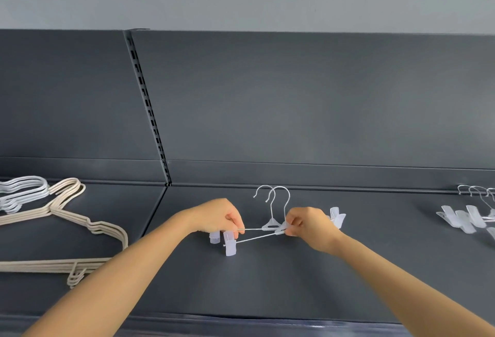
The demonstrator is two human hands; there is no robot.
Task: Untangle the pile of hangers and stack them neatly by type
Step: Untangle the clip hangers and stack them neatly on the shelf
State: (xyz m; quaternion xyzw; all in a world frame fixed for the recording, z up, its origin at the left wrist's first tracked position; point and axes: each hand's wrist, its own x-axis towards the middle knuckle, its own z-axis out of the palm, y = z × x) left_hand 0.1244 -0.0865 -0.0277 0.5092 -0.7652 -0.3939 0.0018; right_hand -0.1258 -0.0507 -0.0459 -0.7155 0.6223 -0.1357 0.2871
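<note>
Two clear clip hangers (272, 225) with metal hooks and rods lie crossed in the middle of the dark shelf (267, 283). My left hand (218, 216) pinches their left ends, above the translucent clips (229, 245). My right hand (308, 225) pinches the centre piece of the nearer one, and another clip (338, 216) shows behind it. A stack of beige hangers (80, 232) lies at the left, with white hangers (24, 189) behind it. More clip hangers (468, 216) are stacked at the far right.
The shelf's dark back panel (294, 109) rises right behind the hangers, with a slotted upright (150, 114) at the joint between two shelf sections. The shelf's front edge (241, 320) runs just below my forearms.
</note>
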